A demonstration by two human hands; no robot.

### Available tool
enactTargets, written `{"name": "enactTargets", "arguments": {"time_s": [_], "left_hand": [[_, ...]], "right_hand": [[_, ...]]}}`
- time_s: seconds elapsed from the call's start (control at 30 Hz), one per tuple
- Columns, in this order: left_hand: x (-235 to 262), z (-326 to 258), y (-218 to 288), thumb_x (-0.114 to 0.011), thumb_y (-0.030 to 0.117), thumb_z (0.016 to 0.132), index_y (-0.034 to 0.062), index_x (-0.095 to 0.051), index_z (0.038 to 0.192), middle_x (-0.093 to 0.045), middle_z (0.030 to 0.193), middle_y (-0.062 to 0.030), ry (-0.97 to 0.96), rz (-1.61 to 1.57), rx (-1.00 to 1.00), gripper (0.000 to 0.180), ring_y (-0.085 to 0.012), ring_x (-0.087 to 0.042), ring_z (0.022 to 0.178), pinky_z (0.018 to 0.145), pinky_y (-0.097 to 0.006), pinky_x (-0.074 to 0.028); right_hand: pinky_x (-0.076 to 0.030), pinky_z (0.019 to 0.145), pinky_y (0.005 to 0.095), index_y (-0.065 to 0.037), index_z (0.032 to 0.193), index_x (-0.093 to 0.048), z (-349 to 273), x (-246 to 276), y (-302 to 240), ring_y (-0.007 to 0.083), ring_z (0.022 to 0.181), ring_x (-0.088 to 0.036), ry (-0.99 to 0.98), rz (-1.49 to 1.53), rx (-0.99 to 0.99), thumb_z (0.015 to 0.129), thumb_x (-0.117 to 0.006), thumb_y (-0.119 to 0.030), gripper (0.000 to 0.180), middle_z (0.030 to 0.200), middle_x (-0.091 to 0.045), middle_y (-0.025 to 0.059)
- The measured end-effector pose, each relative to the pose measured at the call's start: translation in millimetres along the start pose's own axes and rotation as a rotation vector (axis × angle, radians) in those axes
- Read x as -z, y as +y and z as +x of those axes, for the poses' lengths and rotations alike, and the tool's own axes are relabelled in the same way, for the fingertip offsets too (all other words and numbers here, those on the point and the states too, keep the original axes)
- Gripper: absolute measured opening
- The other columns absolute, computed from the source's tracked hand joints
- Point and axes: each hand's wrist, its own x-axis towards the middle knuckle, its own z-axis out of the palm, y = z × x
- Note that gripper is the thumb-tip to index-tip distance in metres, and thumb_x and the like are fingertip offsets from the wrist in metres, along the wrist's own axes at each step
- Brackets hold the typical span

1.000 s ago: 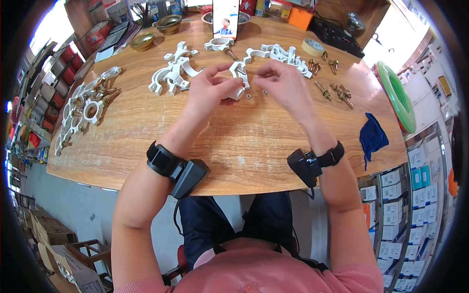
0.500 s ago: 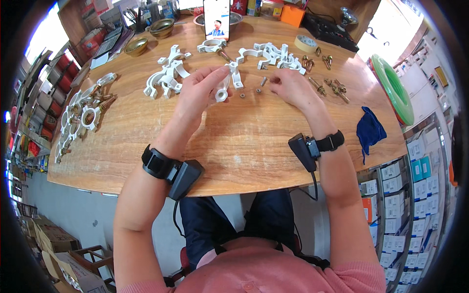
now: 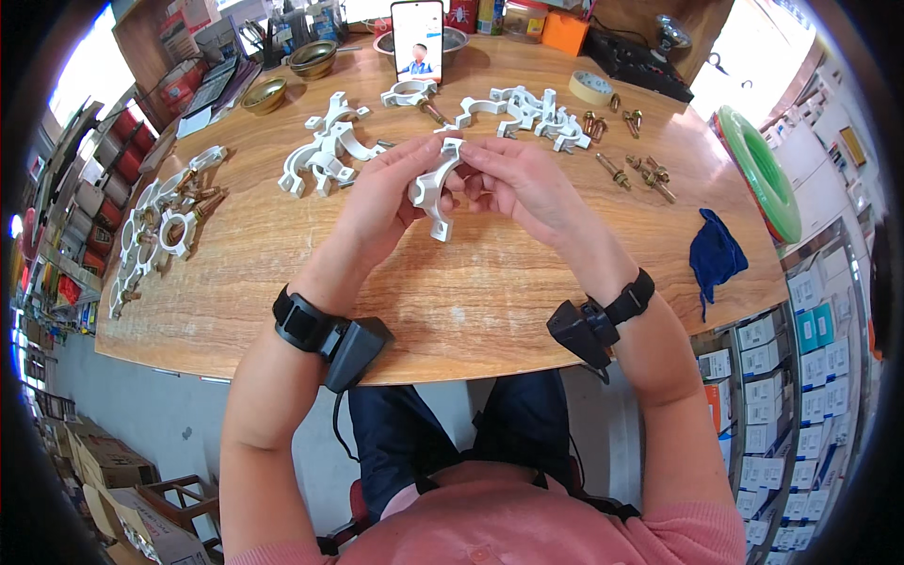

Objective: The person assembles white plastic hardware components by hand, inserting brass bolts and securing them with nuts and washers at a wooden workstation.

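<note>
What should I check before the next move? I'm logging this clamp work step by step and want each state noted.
1. White clamp half held by both hands, above the table: ok.
2. Left hand grips its left side: ok.
3. Right hand pinches its upper end: ok.
4. Bolt already seated in the clamp: cannot tell, the fingers hide that end.
5. Spare brass bolts lie on the table to the right of the right hand: ok.
6. More white clamp halves lie beyond the left hand: ok.
</note>
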Motion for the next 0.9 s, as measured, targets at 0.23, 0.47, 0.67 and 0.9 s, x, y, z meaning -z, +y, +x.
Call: {"name": "enactTargets", "arguments": {"time_s": [0.23, 0.47, 0.67, 0.9], "left_hand": [[5, 1, -1, -0.050, 0.020, 0.085, 0.0045, -0.052, 0.109, -0.059, 0.074, -0.0011, -0.077, -0.084, -0.001, 0.028, -0.0075, -0.054, 0.062, 0.056, -0.019, -0.043], [-6, -2, 3, -0.055, 0.018, 0.083, 0.0036, -0.056, 0.102, -0.055, 0.069, 0.0011, 0.000, -0.113, 0.030, 0.024, -0.0054, -0.049, 0.058, 0.052, -0.019, -0.040], [6, -2, 7, -0.056, 0.018, 0.082, 0.0043, -0.054, 0.094, -0.047, 0.063, 0.0028, -0.027, -0.131, -0.161, 0.018, -0.0058, -0.044, 0.054, 0.059, -0.024, -0.042], [7, -1, 8, -0.046, 0.028, 0.087, 0.0006, -0.046, 0.107, -0.048, 0.068, 0.0003, 0.021, -0.139, -0.117, 0.033, -0.0093, -0.049, 0.065, 0.076, -0.033, -0.044]], "right_hand": [[-0.042, 0.056, 0.0223, -0.003, 0.093, -0.057, 1, -3, 1, 0.0078, 0.062, -0.050, 0.015, 0.049, 0.014, 0.086, -0.050, -0.020, 0.020, 0.076, -0.058, 0.0021], [-0.046, 0.059, 0.0231, -0.001, 0.091, -0.059, 4, 7, 1, 0.0065, 0.062, -0.050, 0.010, 0.043, 0.018, 0.084, -0.053, -0.017, 0.018, 0.077, -0.057, 0.0020], [-0.047, 0.054, 0.0221, 0.001, 0.081, -0.060, -3, 28, -31, 0.0075, 0.057, -0.052, 0.218, -0.407, 0.026, 0.078, -0.060, -0.011, 0.012, 0.070, -0.058, 0.0031], [-0.044, 0.049, 0.0221, 0.003, 0.074, -0.059, 5, 74, -14, 0.0097, 0.055, -0.055, 0.344, -1.054, 0.010, 0.071, -0.061, -0.008, 0.012, 0.063, -0.059, 0.0071]]}}
